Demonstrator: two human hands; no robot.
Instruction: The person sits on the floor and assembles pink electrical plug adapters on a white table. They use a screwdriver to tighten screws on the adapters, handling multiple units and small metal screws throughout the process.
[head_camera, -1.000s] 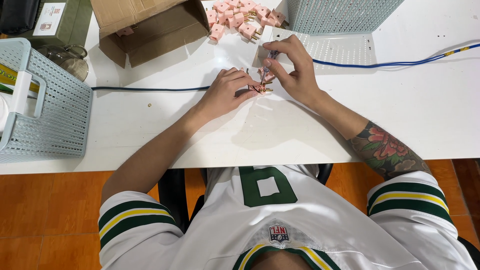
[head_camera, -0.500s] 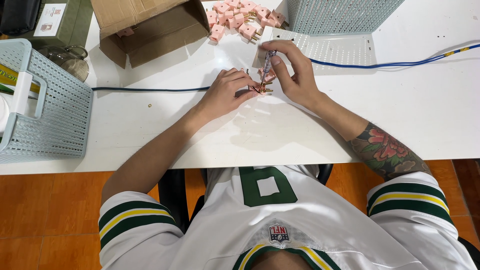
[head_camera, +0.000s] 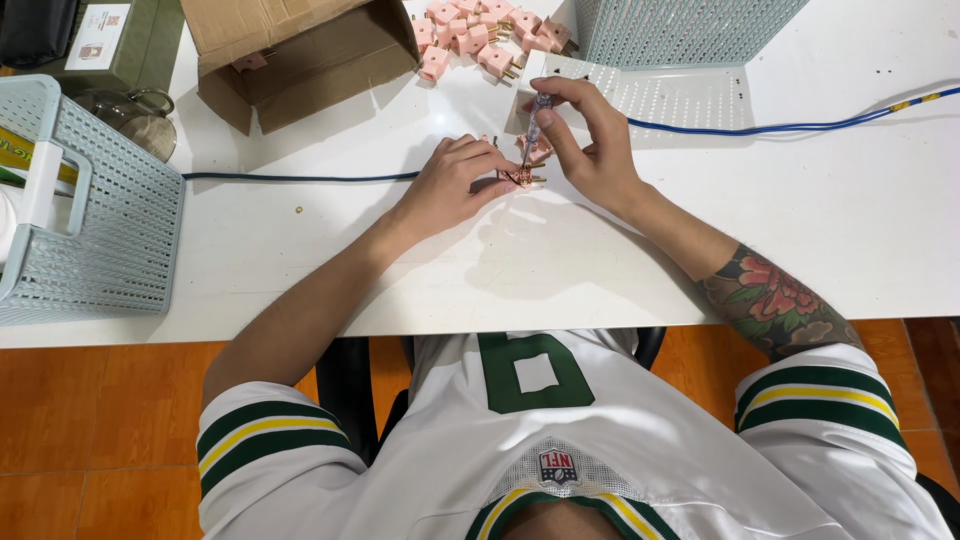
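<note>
My left hand (head_camera: 452, 188) rests on the white table (head_camera: 300, 270) and pinches a small pink plug part with brass prongs (head_camera: 527, 176), where a dark cable (head_camera: 300, 178) ends. My right hand (head_camera: 590, 150) holds a thin screwdriver (head_camera: 536, 118) upright, its tip down on that plug part. Both hands meet at the table's middle, fingers closed around what they hold.
A pile of several pink plugs (head_camera: 480, 35) lies at the back. An open cardboard box (head_camera: 300, 55) stands back left, a pale blue mesh basket (head_camera: 90, 210) at the left edge, another basket (head_camera: 680, 30) at the back right. A blue cable (head_camera: 800, 126) runs right.
My right hand has shifted slightly on the screwdriver, which now stands more upright over the plug part. My left hand has stayed in place.
</note>
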